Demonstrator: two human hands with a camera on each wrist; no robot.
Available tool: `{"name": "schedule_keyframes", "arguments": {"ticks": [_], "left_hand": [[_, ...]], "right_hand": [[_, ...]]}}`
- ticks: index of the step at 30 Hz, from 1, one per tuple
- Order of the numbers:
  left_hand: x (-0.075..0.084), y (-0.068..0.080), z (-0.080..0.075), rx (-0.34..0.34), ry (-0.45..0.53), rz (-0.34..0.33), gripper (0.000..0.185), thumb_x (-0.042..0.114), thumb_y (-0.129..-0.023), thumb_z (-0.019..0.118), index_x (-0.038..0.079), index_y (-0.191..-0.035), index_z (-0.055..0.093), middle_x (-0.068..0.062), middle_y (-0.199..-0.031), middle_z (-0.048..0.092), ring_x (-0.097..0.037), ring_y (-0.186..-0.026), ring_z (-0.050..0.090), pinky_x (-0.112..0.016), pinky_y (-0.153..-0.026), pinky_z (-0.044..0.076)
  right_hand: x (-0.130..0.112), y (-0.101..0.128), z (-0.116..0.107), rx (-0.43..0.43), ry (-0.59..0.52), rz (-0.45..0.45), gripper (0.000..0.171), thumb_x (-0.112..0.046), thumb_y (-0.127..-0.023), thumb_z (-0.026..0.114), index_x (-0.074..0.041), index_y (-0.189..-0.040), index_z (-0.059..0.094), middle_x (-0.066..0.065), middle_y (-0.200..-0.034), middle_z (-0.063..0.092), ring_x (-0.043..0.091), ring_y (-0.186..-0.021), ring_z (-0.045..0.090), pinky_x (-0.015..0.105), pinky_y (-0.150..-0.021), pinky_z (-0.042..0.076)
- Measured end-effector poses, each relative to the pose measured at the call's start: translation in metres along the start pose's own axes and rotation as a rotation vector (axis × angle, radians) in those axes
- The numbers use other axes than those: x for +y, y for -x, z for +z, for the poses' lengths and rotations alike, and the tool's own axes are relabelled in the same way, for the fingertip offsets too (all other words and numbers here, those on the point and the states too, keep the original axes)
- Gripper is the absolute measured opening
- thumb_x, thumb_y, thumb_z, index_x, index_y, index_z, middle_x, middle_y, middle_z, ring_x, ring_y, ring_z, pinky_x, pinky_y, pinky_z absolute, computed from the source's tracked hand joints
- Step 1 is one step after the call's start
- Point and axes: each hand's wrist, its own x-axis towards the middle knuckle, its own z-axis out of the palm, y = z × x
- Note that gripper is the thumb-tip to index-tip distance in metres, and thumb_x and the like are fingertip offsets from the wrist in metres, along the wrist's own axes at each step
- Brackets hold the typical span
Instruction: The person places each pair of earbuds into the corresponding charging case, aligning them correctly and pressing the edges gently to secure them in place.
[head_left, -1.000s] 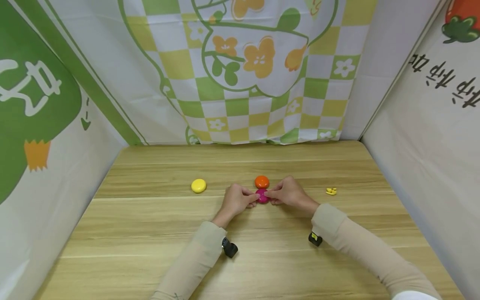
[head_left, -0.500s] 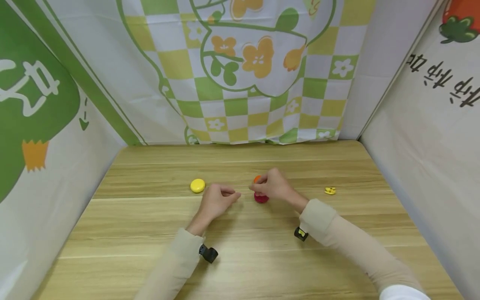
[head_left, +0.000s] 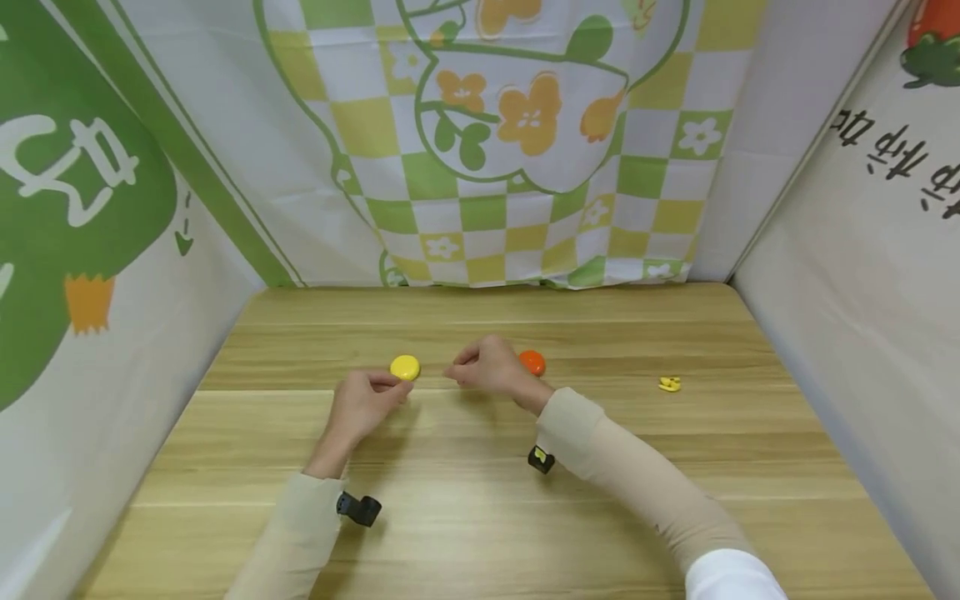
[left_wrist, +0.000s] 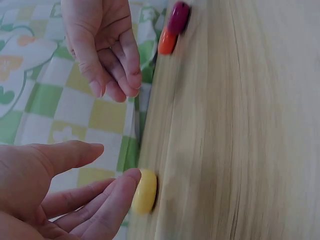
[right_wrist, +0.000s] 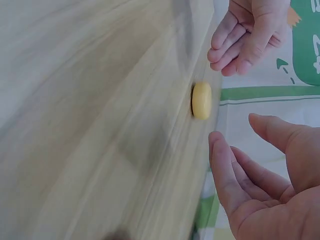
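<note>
A glossy, rounded yellow disc (head_left: 405, 367) lies on the wooden table. My left hand (head_left: 363, 407) is just in front of it, and its fingertips overlap the disc's near edge in the head view. In the left wrist view, that hand's thumb and fingers (left_wrist: 112, 200) are spread apart with nothing held. My right hand (head_left: 491, 367) hovers to the right of the yellow disc, thumb and fingers (right_wrist: 225, 175) parted and holding nothing. Behind its wrist an orange disc (head_left: 532, 362) shows partly. A magenta disc (left_wrist: 178, 17) sits beside the orange one, hidden by the right arm in the head view.
A small yellow piece (head_left: 670, 383) lies on the table's right side. Behind the table (head_left: 480, 533) hangs a checked green and yellow cloth (head_left: 480, 212); printed white panels stand left and right. Each wrist carries a small black camera (head_left: 360, 509).
Both hands have left the magenta disc, which they held beside the orange one, and moved left toward the yellow disc. Their fingers have parted. The discs appear to stay in place.
</note>
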Motion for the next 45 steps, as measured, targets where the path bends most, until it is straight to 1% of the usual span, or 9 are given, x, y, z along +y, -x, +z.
{"name": "schedule_keyframes", "arguments": {"ticks": [8, 11, 16, 21, 25, 31, 39, 42, 45], "left_hand": [[-0.017, -0.014, -0.016, 0.006, 0.063, -0.111, 0.038, 0.029, -0.099, 0.074, -0.004, -0.118, 0.077, -0.016, -0.102, 0.082, -0.021, -0.091, 0.079, -0.022, -0.074, 0.059], [-0.022, -0.021, -0.018, 0.0, 0.089, -0.137, 0.039, 0.028, -0.099, 0.075, -0.006, -0.117, 0.076, -0.017, -0.103, 0.081, -0.017, -0.089, 0.079, -0.022, -0.075, 0.061], [-0.028, -0.032, -0.019, -0.025, 0.195, -0.183, 0.041, 0.022, -0.099, 0.075, -0.012, -0.121, 0.072, -0.024, -0.114, 0.078, -0.017, -0.091, 0.08, -0.023, -0.08, 0.064], [-0.028, -0.04, -0.019, -0.075, 0.285, -0.217, 0.047, 0.022, -0.1, 0.075, -0.016, -0.128, 0.067, -0.027, -0.12, 0.075, -0.018, -0.097, 0.08, -0.024, -0.085, 0.064], [-0.027, -0.046, -0.02, -0.11, 0.337, -0.238, 0.047, 0.019, -0.101, 0.074, -0.017, -0.131, 0.064, -0.028, -0.125, 0.074, -0.015, -0.096, 0.08, -0.025, -0.087, 0.064], [-0.027, -0.051, -0.019, -0.116, 0.373, -0.257, 0.044, 0.013, -0.101, 0.072, -0.019, -0.13, 0.064, -0.025, -0.115, 0.077, -0.011, -0.086, 0.079, -0.024, -0.085, 0.064], [-0.025, -0.052, -0.015, -0.123, 0.339, -0.251, 0.041, 0.013, -0.1, 0.075, -0.018, -0.125, 0.067, -0.025, -0.112, 0.077, -0.009, -0.078, 0.077, -0.023, -0.081, 0.064], [-0.025, -0.05, -0.016, -0.125, 0.356, -0.256, 0.04, 0.013, -0.099, 0.076, -0.017, -0.125, 0.068, -0.021, -0.107, 0.079, -0.008, -0.077, 0.077, -0.022, -0.079, 0.064], [-0.023, -0.048, -0.017, -0.128, 0.397, -0.249, 0.042, 0.013, -0.099, 0.075, -0.017, -0.127, 0.066, -0.013, -0.097, 0.08, -0.007, -0.076, 0.077, -0.021, -0.079, 0.064]], "right_hand": [[-0.011, -0.031, 0.032, 0.06, 0.023, 0.016, 0.019, -0.025, -0.093, 0.082, -0.006, -0.094, 0.084, 0.011, -0.085, 0.082, 0.008, -0.069, 0.062, 0.018, -0.061, 0.047], [-0.014, -0.04, 0.041, 0.083, 0.042, 0.021, 0.021, -0.026, -0.093, 0.081, -0.005, -0.092, 0.085, 0.009, -0.084, 0.081, 0.008, -0.07, 0.058, 0.018, -0.061, 0.045], [-0.02, -0.05, 0.053, 0.081, 0.027, 0.093, 0.025, -0.029, -0.095, 0.08, -0.004, -0.096, 0.084, 0.007, -0.091, 0.082, 0.011, -0.077, 0.062, 0.018, -0.064, 0.049], [-0.025, -0.055, 0.06, 0.075, -0.024, 0.155, 0.023, -0.024, -0.096, 0.08, -0.001, -0.096, 0.083, 0.01, -0.09, 0.08, 0.01, -0.066, 0.061, 0.018, -0.057, 0.049], [-0.026, -0.058, 0.064, 0.096, 0.007, 0.162, 0.023, -0.022, -0.095, 0.081, 0.0, -0.088, 0.083, 0.008, -0.086, 0.078, 0.011, -0.066, 0.058, 0.019, -0.057, 0.047], [-0.026, -0.061, 0.069, 0.11, 0.051, 0.167, 0.022, -0.023, -0.094, 0.082, -0.003, -0.084, 0.083, 0.005, -0.083, 0.077, 0.013, -0.07, 0.059, 0.019, -0.059, 0.046], [-0.025, -0.062, 0.067, 0.074, -0.005, 0.197, 0.02, -0.021, -0.094, 0.082, -0.002, -0.09, 0.084, 0.011, -0.08, 0.08, 0.009, -0.057, 0.06, 0.016, -0.052, 0.046], [-0.025, -0.061, 0.065, 0.057, -0.035, 0.195, 0.02, -0.021, -0.093, 0.083, -0.002, -0.092, 0.084, 0.012, -0.082, 0.081, 0.012, -0.062, 0.067, 0.017, -0.055, 0.051], [-0.027, -0.059, 0.06, 0.037, -0.083, 0.184, 0.021, -0.022, -0.092, 0.084, -0.001, -0.096, 0.084, 0.013, -0.087, 0.082, 0.02, -0.073, 0.076, 0.022, -0.066, 0.06]]}}
